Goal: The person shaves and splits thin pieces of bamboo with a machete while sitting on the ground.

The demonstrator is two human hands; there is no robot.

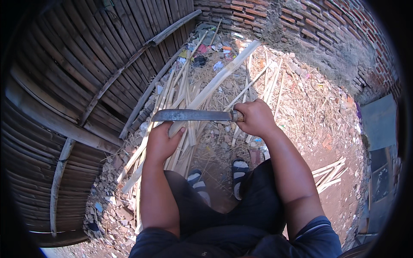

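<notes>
My left hand (pixel 161 142) grips the near end of a long pale bamboo slat (pixel 223 73) that slants up and away to the right. Across that slat lies the dark steel blade of a big knife (pixel 189 115), pointing left. My right hand (pixel 254 117) is closed round the knife's handle at the blade's right end. Both forearms come in from the lower edge. Below the hands are my dark trousers and two sandalled feet (pixel 217 176) on the dirt.
A heap of split bamboo strips (pixel 185 92) and shavings covers the ground ahead. A woven bamboo wall (pixel 86 73) curves along the left, a brick wall (pixel 309 21) runs behind. More cut strips (pixel 329 174) lie at the right. Litter (pixel 215 51) sits at the back.
</notes>
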